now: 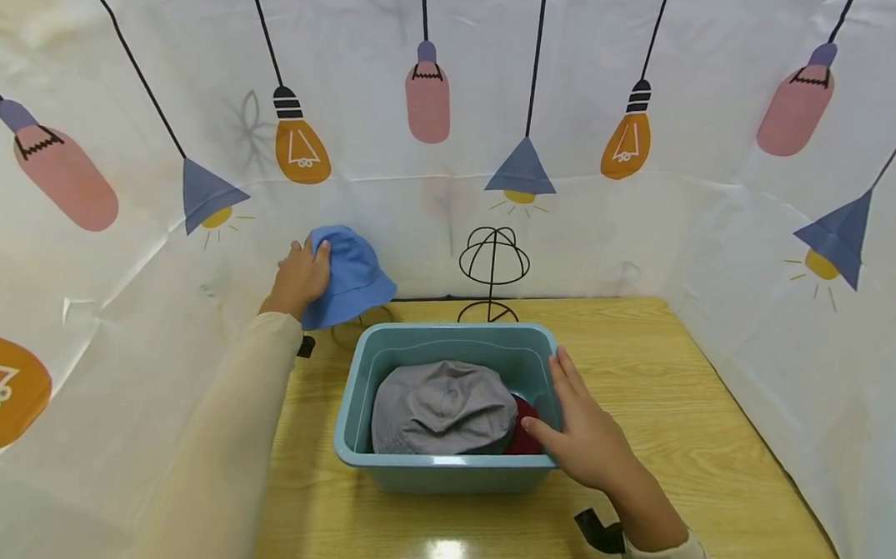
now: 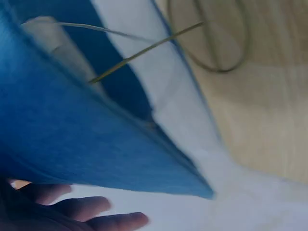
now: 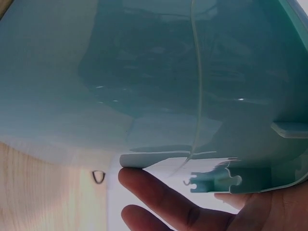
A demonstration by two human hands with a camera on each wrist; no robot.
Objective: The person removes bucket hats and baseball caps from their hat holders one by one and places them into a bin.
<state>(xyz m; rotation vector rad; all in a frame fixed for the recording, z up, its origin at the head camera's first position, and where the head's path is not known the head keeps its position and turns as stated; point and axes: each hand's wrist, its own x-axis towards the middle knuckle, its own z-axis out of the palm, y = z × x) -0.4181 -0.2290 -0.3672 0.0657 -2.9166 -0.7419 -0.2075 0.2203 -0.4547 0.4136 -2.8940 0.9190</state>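
At the back left of the table, my left hand (image 1: 303, 275) grips a blue bucket hat (image 1: 352, 279) by its crown, thumb on the near side. The hat sits over a thin wire hat stand (image 1: 375, 314), mostly hidden behind it; the left wrist view shows the stand's wire (image 2: 144, 52) at the hat's opening. My right hand (image 1: 587, 431) lies at the right rim of a teal plastic basin (image 1: 447, 471), its fingers extended along the outer wall and thumb over the rim. Inside the basin are a grey bucket hat (image 1: 442, 408) and a dark red item (image 1: 526, 429), partly covered.
A black wire hat stand (image 1: 493, 265) with a domed top stands bare behind the basin. The wooden table (image 1: 675, 406) is bounded by a white sheet (image 1: 392, 177) printed with hanging lamps, at the back and both sides.
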